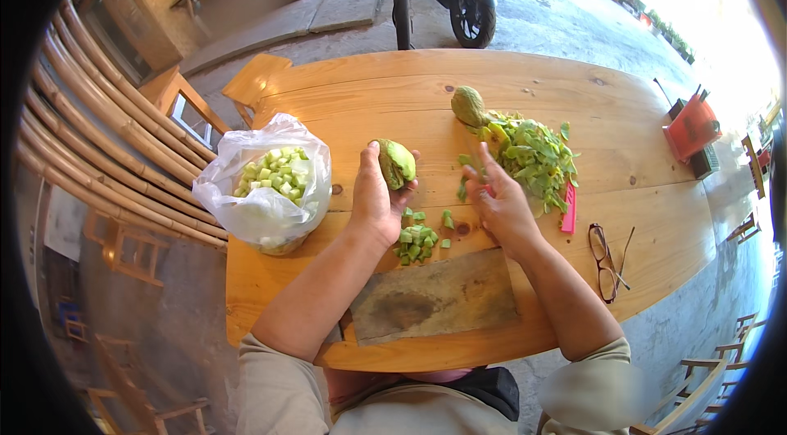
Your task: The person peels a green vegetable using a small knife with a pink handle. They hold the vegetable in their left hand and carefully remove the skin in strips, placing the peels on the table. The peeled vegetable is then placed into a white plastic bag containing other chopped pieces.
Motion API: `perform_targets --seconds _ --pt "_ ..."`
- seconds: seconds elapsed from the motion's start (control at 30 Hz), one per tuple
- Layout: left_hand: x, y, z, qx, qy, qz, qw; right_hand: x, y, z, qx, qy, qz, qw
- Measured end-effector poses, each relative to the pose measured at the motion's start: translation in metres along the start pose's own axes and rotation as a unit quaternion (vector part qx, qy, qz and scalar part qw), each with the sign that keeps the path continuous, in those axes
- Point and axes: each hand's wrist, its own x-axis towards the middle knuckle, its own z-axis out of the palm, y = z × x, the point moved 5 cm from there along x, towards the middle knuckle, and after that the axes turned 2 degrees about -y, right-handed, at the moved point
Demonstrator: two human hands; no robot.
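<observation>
A partly peeled chayote point(396, 163) rests in my left hand point(374, 198), thumb on one side and fingers curled behind. Its upper right face is bare pale green; rough brown-green skin covers the rest. My right hand point(501, 204) grips a knife point(477, 159) whose blade is blurred by motion; a bit of red handle shows between the fingers. Just past that hand spreads a heap of green peelings point(532, 149), with an unpeeled chayote point(468, 106) at its far left. Diced green pieces point(417, 243) lie on the table between my forearms.
On the left of the wooden table point(369, 90) stands a plastic bag point(264, 213) holding pale green cubes point(276, 173). A worn flat board point(436, 296) lies near the front edge. To the right are a pink plastic strip point(569, 208), eyeglasses point(605, 266) and a red holder point(692, 127).
</observation>
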Motion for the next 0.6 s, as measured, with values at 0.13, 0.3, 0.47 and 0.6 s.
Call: perform_targets --seconds 0.13,0.3,0.47,0.6 --pt "-0.001 -0.003 -0.001 -0.001 -0.008 -0.016 1.000 0.003 0.007 -0.019 -0.135 0.102 -0.104 0.980" --pt "0.000 -0.006 -0.003 -0.001 -0.017 -0.021 1.000 -0.008 -0.011 -0.006 -0.046 -0.026 -0.078 0.996" --pt "0.000 -0.008 -0.002 -0.005 -0.015 -0.024 1.000 -0.014 -0.008 -0.003 -0.126 -0.026 -0.061 0.990" --pt "-0.005 -0.008 0.002 -0.003 -0.005 -0.044 0.999 -0.017 -0.023 -0.020 -0.270 0.072 -0.023 0.960"
